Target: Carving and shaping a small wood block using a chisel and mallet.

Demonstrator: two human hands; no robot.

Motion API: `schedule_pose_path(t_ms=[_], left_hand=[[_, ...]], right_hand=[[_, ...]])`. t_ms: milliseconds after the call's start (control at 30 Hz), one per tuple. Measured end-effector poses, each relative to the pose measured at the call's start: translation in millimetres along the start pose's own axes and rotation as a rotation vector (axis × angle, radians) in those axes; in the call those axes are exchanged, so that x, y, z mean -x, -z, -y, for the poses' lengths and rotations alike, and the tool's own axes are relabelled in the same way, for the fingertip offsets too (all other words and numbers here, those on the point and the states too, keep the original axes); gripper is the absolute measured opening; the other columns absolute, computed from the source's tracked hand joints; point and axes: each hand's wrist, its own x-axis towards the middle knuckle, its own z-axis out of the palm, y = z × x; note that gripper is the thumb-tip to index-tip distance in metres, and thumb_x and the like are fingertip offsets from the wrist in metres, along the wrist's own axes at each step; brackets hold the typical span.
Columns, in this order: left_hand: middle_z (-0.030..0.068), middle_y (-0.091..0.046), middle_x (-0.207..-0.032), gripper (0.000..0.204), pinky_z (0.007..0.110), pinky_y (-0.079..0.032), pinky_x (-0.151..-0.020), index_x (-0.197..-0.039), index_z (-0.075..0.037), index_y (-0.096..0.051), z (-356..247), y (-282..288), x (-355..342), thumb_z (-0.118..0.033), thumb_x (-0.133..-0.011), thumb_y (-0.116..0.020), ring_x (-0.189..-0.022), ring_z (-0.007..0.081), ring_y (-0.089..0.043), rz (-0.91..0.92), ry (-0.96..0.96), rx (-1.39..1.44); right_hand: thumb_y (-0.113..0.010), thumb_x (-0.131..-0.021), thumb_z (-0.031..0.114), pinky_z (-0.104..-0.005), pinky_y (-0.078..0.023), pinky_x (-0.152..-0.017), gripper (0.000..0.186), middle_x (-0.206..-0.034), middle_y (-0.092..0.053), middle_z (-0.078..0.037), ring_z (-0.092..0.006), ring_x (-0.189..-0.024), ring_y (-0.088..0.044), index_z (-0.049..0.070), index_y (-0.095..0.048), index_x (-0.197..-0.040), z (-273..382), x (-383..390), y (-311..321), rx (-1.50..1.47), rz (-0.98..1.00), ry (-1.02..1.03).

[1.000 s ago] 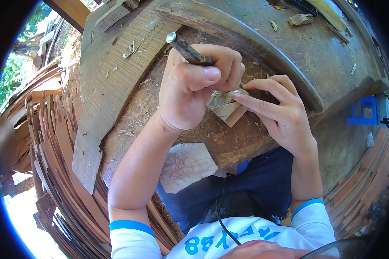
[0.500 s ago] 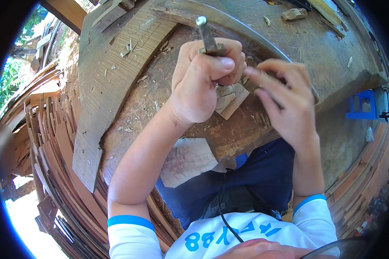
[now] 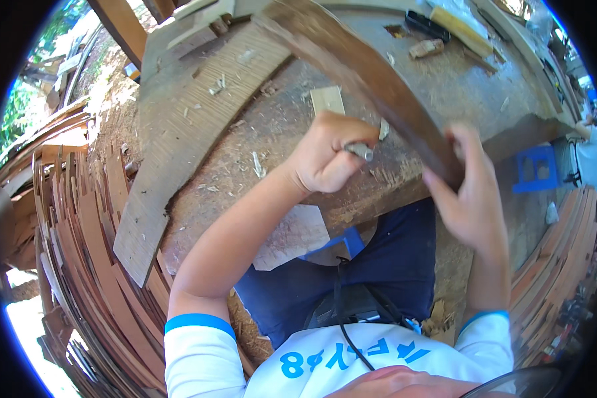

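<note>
My left hand point(image 3: 331, 154) is closed in a fist around a rod-shaped tool point(image 3: 360, 152). Only its round, greyish end sticks out; the rest is hidden in the fist. My right hand point(image 3: 469, 189) grips the near end of a long, curved brown wooden piece point(image 3: 385, 93), thumb on one side and fingers on the other. This piece slants over the workbench toward the far left, slightly blurred. Just beyond my left hand, a small pale wood block point(image 3: 328, 100) lies on the bench.
A wide plank point(image 3: 199, 126) rests along the left of the workbench point(image 3: 212, 199), among wood shavings. A yellowish handle-like piece point(image 3: 461, 31) and a wood stub point(image 3: 426, 48) lie at the far right. Beyond the bench stand wood strips point(image 3: 93, 245) and a blue plastic stool point(image 3: 536, 169).
My right hand, empty before, now holds the curved wooden piece, which has swung up and changed its tilt. The left fist has lowered and turned, tipping the tool over.
</note>
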Motion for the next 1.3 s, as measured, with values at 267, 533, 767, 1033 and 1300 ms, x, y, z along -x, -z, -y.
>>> schedule_pose_path(t_ms=[267,533,767,1033,1300], left_hand=[[0.0136,-0.063,-0.074,0.026,0.042,-0.049,-0.064,-0.081,-0.004,-0.065,20,-11,7,-0.027,-0.082,-0.054,-0.068,0.037,-0.062,-0.038,-0.314,-0.102],[0.0136,-0.055,-0.068,0.022,0.044,-0.044,-0.056,-0.072,-0.005,-0.054,15,-17,10,-0.026,-0.077,-0.057,-0.063,0.0375,-0.058,0.118,-0.101,-0.221],[0.0133,-0.052,-0.073,0.027,0.045,-0.046,-0.063,-0.074,-0.004,-0.051,10,-7,7,-0.03,-0.076,-0.061,-0.07,0.037,-0.056,0.281,-0.098,-0.164],[0.0128,-0.048,-0.074,0.024,0.045,-0.045,-0.063,-0.074,-0.005,-0.05,2,-7,1,-0.028,-0.077,-0.058,-0.069,0.036,-0.054,0.291,-0.171,-0.153],[0.0085,-0.047,-0.072,0.03,0.04,-0.042,-0.06,-0.071,-0.006,-0.047,0,-3,-9,-0.024,-0.073,-0.071,-0.065,0.0291,-0.052,0.266,-0.236,-0.31]], right_hand=[[-0.077,-0.078,0.003,-0.0357,-0.051,-0.089,0.068,-0.111,-0.064,-0.015,-0.0233,-0.101,-0.066,0.0,-0.047,-0.139,23,74,-10,-0.556,0.098,-0.152],[-0.083,-0.074,0.014,-0.0348,-0.055,-0.083,0.062,-0.106,-0.069,-0.016,-0.0279,-0.095,-0.071,0.001,-0.056,-0.128,14,69,-11,-0.54,0.042,0.001],[-0.086,-0.068,0.018,-0.042,-0.057,-0.072,0.057,-0.092,-0.07,-0.016,-0.0364,-0.082,-0.071,0.006,-0.06,-0.118,4,86,-16,-0.315,0.184,0.014],[-0.085,-0.067,0.019,-0.0403,-0.055,-0.062,0.051,-0.087,-0.067,-0.013,-0.0327,-0.07,-0.068,0.004,-0.059,-0.109,-38,102,-34,-0.177,0.032,0.222],[-0.084,-0.067,0.017,-0.0372,-0.051,-0.057,0.046,-0.077,-0.061,-0.011,-0.031,-0.064,-0.064,0.005,-0.059,-0.104,-39,88,-48,-0.26,0.028,0.137]])
